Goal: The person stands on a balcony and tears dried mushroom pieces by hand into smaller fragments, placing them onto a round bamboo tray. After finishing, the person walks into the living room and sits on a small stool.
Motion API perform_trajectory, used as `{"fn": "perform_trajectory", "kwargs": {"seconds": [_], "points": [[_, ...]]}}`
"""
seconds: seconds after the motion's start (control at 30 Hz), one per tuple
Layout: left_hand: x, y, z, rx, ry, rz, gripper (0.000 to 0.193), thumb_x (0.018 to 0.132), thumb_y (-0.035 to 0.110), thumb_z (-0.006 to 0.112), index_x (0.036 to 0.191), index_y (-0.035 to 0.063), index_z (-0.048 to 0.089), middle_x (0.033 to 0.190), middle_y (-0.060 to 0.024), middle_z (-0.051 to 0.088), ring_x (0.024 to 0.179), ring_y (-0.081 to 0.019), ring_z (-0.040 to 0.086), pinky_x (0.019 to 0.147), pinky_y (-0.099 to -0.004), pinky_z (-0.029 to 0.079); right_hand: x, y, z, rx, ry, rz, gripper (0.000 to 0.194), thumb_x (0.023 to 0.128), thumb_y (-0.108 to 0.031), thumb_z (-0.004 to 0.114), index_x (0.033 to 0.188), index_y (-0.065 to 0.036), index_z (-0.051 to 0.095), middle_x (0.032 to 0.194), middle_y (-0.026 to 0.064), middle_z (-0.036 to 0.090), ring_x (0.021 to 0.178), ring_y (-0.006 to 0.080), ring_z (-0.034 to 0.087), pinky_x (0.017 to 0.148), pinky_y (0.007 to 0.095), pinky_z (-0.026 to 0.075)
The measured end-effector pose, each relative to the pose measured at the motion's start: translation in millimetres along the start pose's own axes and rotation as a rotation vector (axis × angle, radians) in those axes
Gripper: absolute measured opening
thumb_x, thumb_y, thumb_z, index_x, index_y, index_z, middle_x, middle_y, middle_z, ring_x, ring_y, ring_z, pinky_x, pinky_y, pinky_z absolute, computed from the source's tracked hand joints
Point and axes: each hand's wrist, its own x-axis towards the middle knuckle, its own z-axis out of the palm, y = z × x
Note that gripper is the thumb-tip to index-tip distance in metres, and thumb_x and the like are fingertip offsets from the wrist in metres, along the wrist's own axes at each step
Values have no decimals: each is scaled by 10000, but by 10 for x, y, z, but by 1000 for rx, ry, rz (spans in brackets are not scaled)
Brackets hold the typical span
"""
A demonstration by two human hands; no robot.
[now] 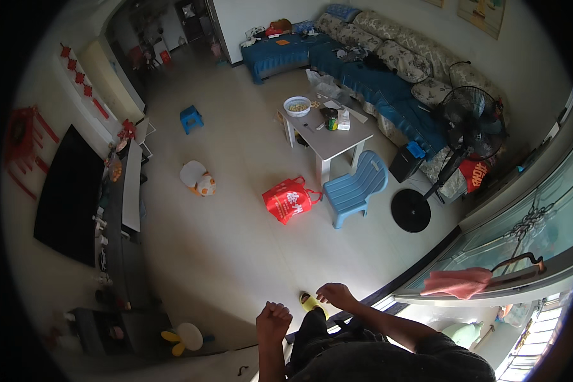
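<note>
My left hand (273, 319) is curled into a loose fist in front of my body, and no object shows in it. To its right, my right hand (336, 295) hangs with bent fingers, also with nothing visible in its grasp. Below the right hand is a yellow slipper (310, 302) on my foot, at a dark threshold strip (408, 270). Farther ahead on the floor stands a red shopping bag (291, 198) with printed writing. Beside it is a light-blue plastic chair (355, 188), close to a low table (344, 141) that bears a white basket (297, 106).
A black pedestal fan (472, 124) stands right, before a sofa with a blue cover (363, 79). On the floor are a blue stool (191, 119) and an animal-shaped stool (198, 177). A television (69, 200) hangs left. A pink cloth (458, 282) hangs at the glass door's handle.
</note>
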Motion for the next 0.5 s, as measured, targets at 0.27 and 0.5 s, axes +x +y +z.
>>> {"fn": "perform_trajectory", "kwargs": {"seconds": [0.27, 0.5], "points": [[937, 1071, 670, 52, 114, 34, 102, 867, 150, 499, 790, 85, 519, 761, -16, 476, 724, -171, 444, 646, -304, 392, 1159, -617, -52, 250, 7, 203, 286, 928, -221, 485, 1015, 2, 641, 900, 79, 692, 799, 139, 664, 705, 267, 552], [2032, 1357, 1003, -62, 113, -22, 170, 804, 56, 443, 658, 123, 391, 653, 4, 336, 614, -150, 325, 547, -280, 300, 2528, -1025, -113, 304, -56, 149, 291, 923, -241, 480, 979, -7, 643, 878, 67, 689, 769, 128, 662, 670, 260, 545]]}}
